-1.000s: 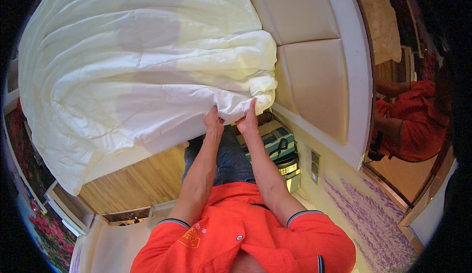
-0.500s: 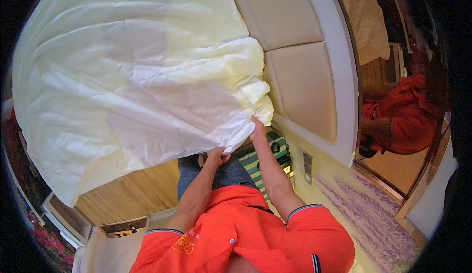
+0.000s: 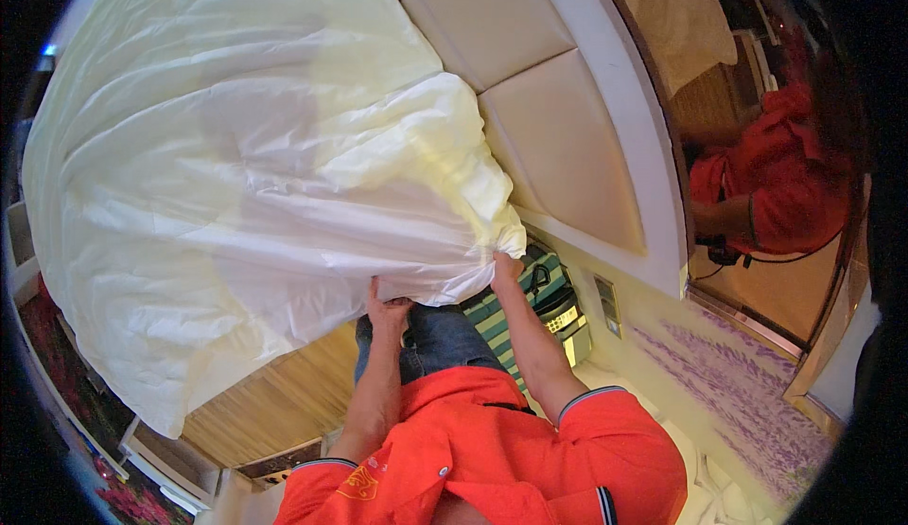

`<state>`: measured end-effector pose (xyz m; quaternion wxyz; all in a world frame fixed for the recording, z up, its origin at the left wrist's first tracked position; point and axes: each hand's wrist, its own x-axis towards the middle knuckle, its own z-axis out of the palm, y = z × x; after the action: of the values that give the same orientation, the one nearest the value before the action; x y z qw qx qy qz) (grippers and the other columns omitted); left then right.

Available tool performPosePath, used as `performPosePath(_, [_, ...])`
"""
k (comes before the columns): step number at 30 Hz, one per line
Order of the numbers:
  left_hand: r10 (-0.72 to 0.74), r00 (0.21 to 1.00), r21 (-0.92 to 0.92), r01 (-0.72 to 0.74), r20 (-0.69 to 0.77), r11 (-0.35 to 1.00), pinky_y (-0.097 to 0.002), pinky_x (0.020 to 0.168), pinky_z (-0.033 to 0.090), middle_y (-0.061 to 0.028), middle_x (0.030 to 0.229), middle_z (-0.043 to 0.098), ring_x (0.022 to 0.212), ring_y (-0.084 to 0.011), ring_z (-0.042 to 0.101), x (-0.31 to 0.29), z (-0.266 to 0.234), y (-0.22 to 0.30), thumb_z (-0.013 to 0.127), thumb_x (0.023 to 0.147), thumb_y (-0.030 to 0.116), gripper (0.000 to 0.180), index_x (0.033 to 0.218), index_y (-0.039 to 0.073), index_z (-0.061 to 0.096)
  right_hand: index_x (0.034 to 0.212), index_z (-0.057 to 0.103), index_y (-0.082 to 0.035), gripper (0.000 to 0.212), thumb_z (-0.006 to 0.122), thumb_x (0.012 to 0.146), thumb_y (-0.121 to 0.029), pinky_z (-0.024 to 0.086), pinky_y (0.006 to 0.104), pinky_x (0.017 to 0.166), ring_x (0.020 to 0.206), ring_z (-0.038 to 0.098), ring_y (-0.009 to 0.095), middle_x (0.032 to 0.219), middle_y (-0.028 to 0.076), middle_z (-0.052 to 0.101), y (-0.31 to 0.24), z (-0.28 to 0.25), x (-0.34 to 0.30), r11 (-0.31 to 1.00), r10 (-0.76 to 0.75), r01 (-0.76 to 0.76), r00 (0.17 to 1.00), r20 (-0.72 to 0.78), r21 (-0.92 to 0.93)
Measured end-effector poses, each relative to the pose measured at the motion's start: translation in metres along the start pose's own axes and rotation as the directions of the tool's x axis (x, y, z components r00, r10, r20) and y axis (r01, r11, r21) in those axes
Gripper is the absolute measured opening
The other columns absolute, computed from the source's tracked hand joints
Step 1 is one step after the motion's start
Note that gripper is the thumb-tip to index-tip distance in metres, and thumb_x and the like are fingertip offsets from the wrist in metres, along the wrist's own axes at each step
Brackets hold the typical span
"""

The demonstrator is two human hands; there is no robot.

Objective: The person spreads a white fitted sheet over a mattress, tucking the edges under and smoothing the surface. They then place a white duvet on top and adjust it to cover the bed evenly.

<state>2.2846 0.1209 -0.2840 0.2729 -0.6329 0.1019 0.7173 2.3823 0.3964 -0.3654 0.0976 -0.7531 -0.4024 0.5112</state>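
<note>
Padded cream headboard panels [image 3: 567,147] and a wooden floor [image 3: 255,411] frame a bed whose top is covered by a large white sheet [image 3: 246,184], puffed up and wrinkled, spreading from the upper left down to the person's waist. Its near corner is bunched where both hands meet it. The left hand [image 3: 386,306] is closed on the gathered hem from below, and the right hand [image 3: 504,267] pinches the fabric just under the bulging corner beside the headboard.

Judging from the grip, the step is pulling the corner taut. It would go best if both hands keep a firm hold on the hem, draw evenly so the folds flatten outward, and avoid dragging the cloth off the far side.

Below the right hand sits a green-and-white striped cloth [image 3: 506,312] with a small metallic box-shaped device [image 3: 567,322] against it. On the pale wall beside it is a small rectangular switch plate [image 3: 607,306], grey and upright. Farther right, a purple patterned carpet [image 3: 728,393] runs along the floor, and another person in a red top [image 3: 776,194] stands near a doorway. No packages or labels are legible.
</note>
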Motion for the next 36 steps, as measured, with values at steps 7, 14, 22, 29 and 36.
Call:
performPosePath(7, [0.361, 0.900, 0.480, -0.210, -0.247, 0.852, -0.0516, 0.092, 0.042, -0.0142, 0.122, 0.054, 0.112, -0.0326, 0.052, 0.044, -0.101, 0.019, 0.055, 0.085, 0.020, 0.044, 0.125, 0.005, 0.048, 0.098, 0.057, 0.013, 0.035, 0.068, 0.070, -0.004, 0.050, 0.0392, 0.066, 0.080, 0.062, 0.030, 0.095, 0.019, 0.063, -0.010, 0.006, -0.047, 0.999, -0.023, 0.024, 0.999, -0.034, 0.032])
performPosePath(14, [0.375, 0.826, 0.511, -0.125, -0.422, 0.851, -0.0520, 0.084, 0.047, -0.0153, 0.117, 0.056, 0.106, -0.0339, 0.055, 0.018, -0.135, 0.039, 0.053, 0.086, 0.014, 0.042, 0.126, 0.004, 0.047, 0.106, 0.055, 0.013, 0.035, 0.056, 0.075, -0.002, 0.052, 0.0417, 0.070, 0.085, 0.063, 0.035, 0.102, 0.024, 0.061, 0.013, -0.007, -0.099, 0.974, 0.166, -0.180, 0.980, -0.110, -0.139])
performPosePath(22, [0.320, 0.893, 0.633, -0.052, -0.317, 0.773, -0.0547, 0.077, 0.052, -0.0147, 0.116, 0.058, 0.102, -0.0337, 0.060, 0.016, -0.140, 0.021, 0.050, 0.088, 0.015, 0.039, 0.125, 0.006, 0.048, 0.117, 0.052, 0.005, 0.056, 0.072, 0.080, -0.032, 0.050, 0.0420, 0.082, 0.102, 0.059, 0.029, 0.114, 0.015, 0.059, 0.031, 0.004, -0.105, 0.911, 0.072, -0.179, 0.955, 0.287, 0.370])
performPosePath(29, [0.199, 0.979, 0.624, -0.124, -0.052, 0.771, -0.0507, 0.063, 0.055, -0.0146, 0.109, 0.059, 0.089, -0.0325, 0.062, 0.006, -0.113, 0.022, 0.055, 0.084, 0.014, 0.039, 0.122, 0.004, 0.051, 0.117, 0.055, -0.001, 0.046, 0.066, 0.086, -0.032, 0.050, 0.0443, 0.086, 0.099, 0.061, 0.027, 0.108, 0.012, 0.063, 0.103, 0.040, -0.177, 0.877, 0.295, -0.476, 0.643, 0.706, 0.067])
performPosePath(36, [0.000, 0.979, 0.063, -0.013, 0.205, 0.998, -0.0544, 0.089, 0.046, -0.0159, 0.117, 0.056, 0.109, -0.0345, 0.054, -0.018, -0.131, 0.059, 0.054, 0.085, 0.022, 0.037, 0.118, 0.004, 0.052, 0.104, 0.060, 0.004, 0.034, 0.069, 0.079, -0.017, 0.055, 0.0400, 0.069, 0.081, 0.065, 0.028, 0.096, 0.014, 0.064, 0.111, 0.019, -0.177, 0.973, 0.159, -0.228, 0.767, 0.622, 0.032])
